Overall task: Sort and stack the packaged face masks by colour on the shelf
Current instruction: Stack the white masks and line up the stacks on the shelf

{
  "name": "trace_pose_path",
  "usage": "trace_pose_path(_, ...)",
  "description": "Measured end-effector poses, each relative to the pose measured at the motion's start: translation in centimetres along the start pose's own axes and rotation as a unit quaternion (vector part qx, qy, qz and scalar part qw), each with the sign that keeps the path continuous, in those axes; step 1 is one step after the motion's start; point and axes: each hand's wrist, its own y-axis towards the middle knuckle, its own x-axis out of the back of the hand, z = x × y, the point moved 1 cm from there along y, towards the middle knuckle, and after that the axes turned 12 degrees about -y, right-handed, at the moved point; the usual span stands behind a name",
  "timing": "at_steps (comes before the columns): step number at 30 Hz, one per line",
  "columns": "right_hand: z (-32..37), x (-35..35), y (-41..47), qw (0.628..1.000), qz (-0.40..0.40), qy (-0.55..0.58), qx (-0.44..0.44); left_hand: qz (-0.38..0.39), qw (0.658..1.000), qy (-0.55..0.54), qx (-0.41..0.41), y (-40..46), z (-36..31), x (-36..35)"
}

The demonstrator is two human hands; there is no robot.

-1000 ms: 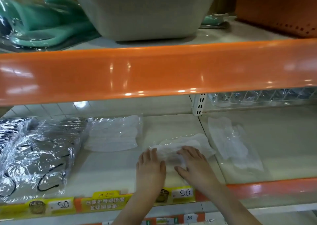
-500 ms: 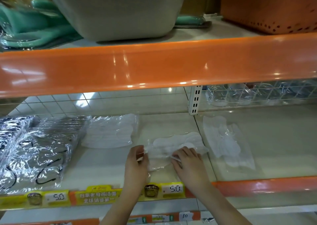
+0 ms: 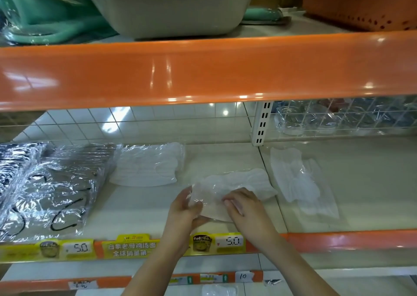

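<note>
Both hands at centre frame on one white mask pack (image 3: 237, 187) on the shelf (image 3: 140, 207) — left hand (image 3: 184, 212) pinches its plastic edge, right hand (image 3: 244, 207) fingers curl onto it. White stack (image 3: 146, 167) left of it — loose pack (image 3: 297, 183) right.

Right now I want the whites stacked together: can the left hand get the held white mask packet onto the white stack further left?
Probably yes. The left hand grips the white mask packet together with the right hand, and only bare shelf lies between it and the white stack of packaged masks.
</note>
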Motion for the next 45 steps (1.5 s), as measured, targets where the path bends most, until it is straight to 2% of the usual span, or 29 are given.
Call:
trace_pose_path(3, -0.1, 0.2, 0.7, 0.997, -0.064, 0.033, -0.028, 0.004, 0.999, 0.019, -0.032, -0.1, -1.0, 0.8)
trace_pose_path(6, -0.5, 0.1, 1.8, 0.985, -0.101, 0.082, -0.109, -0.01, 0.998, -0.001, -0.062, 0.2, -2.3, 2.3)
trace_pose_path(8, -0.3, 0.5, 2.2, 0.966, -0.082, 0.168, -0.179, -0.028, 0.997, -0.029, -0.073, 0.5, -3.1, 3.3)
trace_pose_path(10, 0.5, 0.8, 2.6, 0.949, -0.048, 0.232, -0.207, -0.038, 0.994, -0.059, -0.085, 0.6, -4.2, 4.2)
trace_pose_path(15, 2.6, 1.2, 3.6, 0.934, 0.027, 0.306, -0.184, -0.031, 0.988, -0.098, -0.118, 0.2, -6.5, 5.9)
trace_pose_path(17, 3.6, 1.1, 4.0, 0.942, 0.046, 0.289, -0.166, -0.067, 0.985, -0.084, -0.135, 0.8, -6.6, 7.0)
trace_pose_path(19, 4.5, 0.8, 4.5, 0.948, 0.045, 0.273, -0.156, -0.125, 0.974, 0.008, -0.19, 1.7, -6.7, 8.4)
trace_pose_path(21, 5.4, 0.5, 5.1, 0.951, 0.04, 0.268, -0.152, -0.155, 0.942, 0.142, -0.263, 2.4, -6.9, 9.7)
trace_pose_path(23, 6.1, -0.1, 5.8, 0.953, 0.034, 0.262, -0.149, -0.163, 0.881, 0.312, -0.317, 2.6, -7.3, 10.5)
trace_pose_path(25, 6.7, -0.7, 6.6, 0.957, 0.033, 0.248, -0.146, -0.125, 0.824, 0.431, -0.347, 3.0, -7.4, 11.2)
trace_pose_path(31, 8.1, -3.0, 8.9, 0.955, 0.023, 0.247, -0.164, -0.009, 0.745, 0.58, -0.33, 3.7, -6.4, 10.6)
trace_pose_path(35, 8.7, -4.9, 9.9, 0.962, 0.016, 0.217, -0.167, 0.02, 0.71, 0.678, -0.188, 4.2, -4.9, 9.6)
trace_pose_path(40, 10.0, -6.4, 10.2, 0.98, -0.025, 0.106, -0.169, 0.04, 0.663, 0.745, -0.063, 4.2, -4.0, 10.2)
trace_pose_path(45, 11.5, -7.2, 9.0, 0.995, -0.028, -0.055, -0.082, 0.026, 0.644, 0.763, -0.051, 4.3, -4.1, 10.9)
